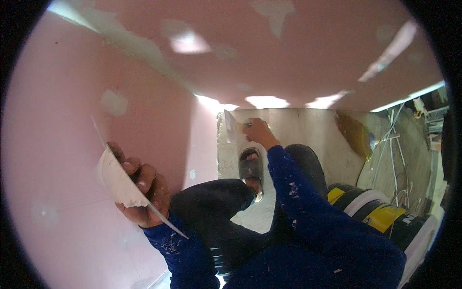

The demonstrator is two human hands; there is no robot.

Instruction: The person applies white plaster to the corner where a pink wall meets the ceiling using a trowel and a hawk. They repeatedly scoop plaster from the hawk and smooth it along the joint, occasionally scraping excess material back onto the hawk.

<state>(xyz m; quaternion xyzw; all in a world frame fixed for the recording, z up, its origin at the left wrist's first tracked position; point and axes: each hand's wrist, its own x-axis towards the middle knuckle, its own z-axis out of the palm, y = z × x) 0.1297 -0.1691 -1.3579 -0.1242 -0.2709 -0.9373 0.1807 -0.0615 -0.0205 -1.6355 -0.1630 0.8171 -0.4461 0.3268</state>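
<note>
At the left, my left hand (pixel 151 185) is closed behind a thin plaster hawk (pixel 169 224), which I see tilted and nearly edge-on; its handle is hidden. A thick layer of off-white joint compound (pixel 120 180) clings to its face. My right hand (pixel 262 133) grips a putty knife (pixel 232 126), with the pale blade pointing left, close to the corner where the walls meet the floor. Whether the blade touches a wall I cannot tell. Both blue sleeves carry white smears.
Pink drywall (pixel 159 111) with pale filler patches (pixel 114 101) stands at the left and ahead. My sandalled foot (pixel 251 168) rests on the grey floor (pixel 313 126). Black, yellow and white buckets (pixel 385 216) stand at the right, near a thin metal frame (pixel 395 144) and cables.
</note>
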